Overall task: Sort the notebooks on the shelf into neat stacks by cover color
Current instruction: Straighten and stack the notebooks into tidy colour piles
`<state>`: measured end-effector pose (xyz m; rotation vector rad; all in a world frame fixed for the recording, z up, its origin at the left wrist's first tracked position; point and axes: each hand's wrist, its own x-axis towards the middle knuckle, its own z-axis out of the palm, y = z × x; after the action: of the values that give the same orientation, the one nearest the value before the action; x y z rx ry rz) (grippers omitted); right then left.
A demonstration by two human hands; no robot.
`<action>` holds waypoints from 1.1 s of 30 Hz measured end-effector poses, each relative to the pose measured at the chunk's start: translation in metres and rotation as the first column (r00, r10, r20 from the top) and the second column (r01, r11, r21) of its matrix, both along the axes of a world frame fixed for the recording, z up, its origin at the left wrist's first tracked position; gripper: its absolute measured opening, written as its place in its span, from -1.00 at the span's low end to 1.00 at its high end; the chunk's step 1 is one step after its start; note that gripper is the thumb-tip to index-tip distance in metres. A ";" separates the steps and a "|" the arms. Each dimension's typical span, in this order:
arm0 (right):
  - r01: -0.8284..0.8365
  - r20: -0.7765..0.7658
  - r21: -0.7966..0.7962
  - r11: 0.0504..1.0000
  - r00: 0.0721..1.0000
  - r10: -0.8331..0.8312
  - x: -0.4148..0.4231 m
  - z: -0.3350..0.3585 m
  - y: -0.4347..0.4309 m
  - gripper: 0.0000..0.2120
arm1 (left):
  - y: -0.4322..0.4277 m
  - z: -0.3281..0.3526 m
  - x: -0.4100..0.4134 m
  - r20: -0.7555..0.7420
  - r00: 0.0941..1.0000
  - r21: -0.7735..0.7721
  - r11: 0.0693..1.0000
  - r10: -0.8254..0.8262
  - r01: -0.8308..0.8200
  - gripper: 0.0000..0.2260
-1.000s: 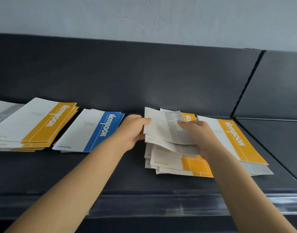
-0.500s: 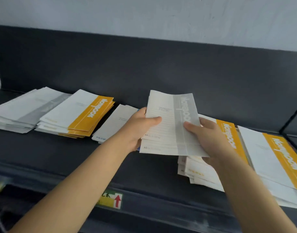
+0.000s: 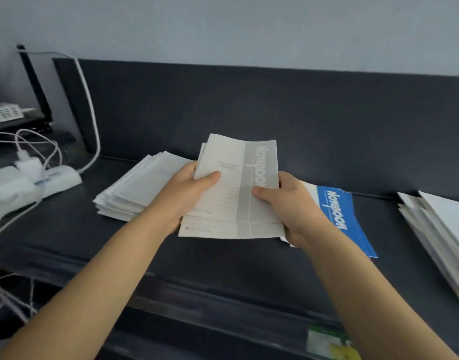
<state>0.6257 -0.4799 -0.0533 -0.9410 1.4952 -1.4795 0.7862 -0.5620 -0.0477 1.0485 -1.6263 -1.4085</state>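
Gripping a small bundle of grey-banded notebooks [image 3: 233, 193] from both sides, the person holds it just above the dark shelf [image 3: 223, 261]. The left hand [image 3: 184, 196] clasps the bundle's left edge: its thumb lies flat across the top cover, and its fingers are curled underneath, out of sight. The right hand [image 3: 290, 206] takes the right edge in the same way. Its thumb presses on the grey band below the printed word Notebook, and its knuckles show past the cover's edge. Both forearms reach up from the lower corners of the view and converge on the bundle, so the hands sit close together with only the covers between them. The bundle holds more than one notebook; the covers are slightly fanned at the near edge and at the far-left corner.

Behind the left hand, a stack of pale notebooks [image 3: 137, 193] lies on the shelf with uneven edges. A blue-banded notebook [image 3: 340, 214] lies flat on the shelf, just beside the right hand and partly hidden by it. Another pile [image 3: 441, 237] sits at the right edge of the view, well apart from the hands, with a sliver of orange showing. At the far left are a white power strip [image 3: 54, 180] with plugs in it and loose white cables [image 3: 92, 120].
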 end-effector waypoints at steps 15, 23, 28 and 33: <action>0.019 -0.609 0.137 0.990 0.790 0.069 0.105 0.001 -0.087 -0.53 | -0.140 0.009 0.106 0.448 0.894 -0.047 0.999 0.009 0.014 -0.80; -0.024 -0.760 0.084 0.996 0.644 0.080 0.094 0.005 -0.090 -0.76 | -0.149 -0.005 0.087 0.747 0.616 -0.437 0.883 0.250 0.170 -0.46; 0.079 -0.705 -0.019 0.997 0.706 -0.069 0.075 -0.002 -0.065 -0.92 | -0.122 0.005 0.057 0.664 0.646 -0.660 0.702 0.377 0.268 -0.49; 0.261 -0.639 -0.033 0.965 0.737 -0.221 0.036 0.006 -0.031 -0.94 | -0.068 0.015 0.006 0.622 0.708 -0.734 0.565 0.336 0.377 -0.46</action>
<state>0.6622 -0.5109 -0.0471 -1.3432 2.2163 -1.3351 0.7919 -0.6299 -0.0324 0.9789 -2.4856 0.0243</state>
